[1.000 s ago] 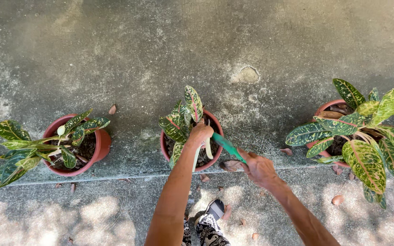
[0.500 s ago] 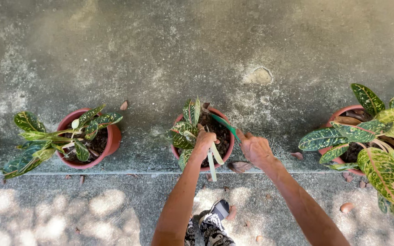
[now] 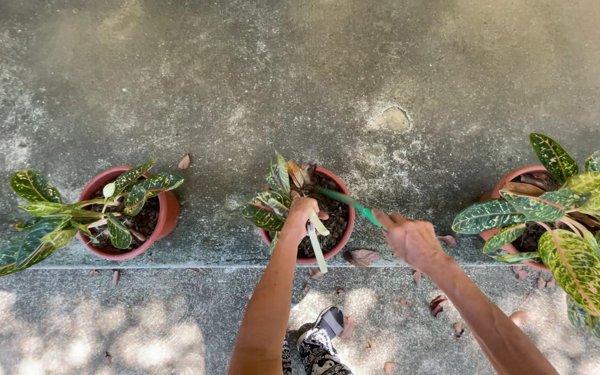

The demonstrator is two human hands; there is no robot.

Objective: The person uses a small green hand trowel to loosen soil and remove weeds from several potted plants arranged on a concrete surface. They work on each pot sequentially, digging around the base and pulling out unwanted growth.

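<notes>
Three pots (image 3: pixel 328 182) abreast along wall (image 3: pixel 300 83)

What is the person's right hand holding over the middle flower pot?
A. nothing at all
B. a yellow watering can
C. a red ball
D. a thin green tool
D: the right hand grips a thin green tool whose tip reaches over the dark soil of the middle round terracotta-red plastic pot, while the left hand holds the plant's pale leaves.
</notes>
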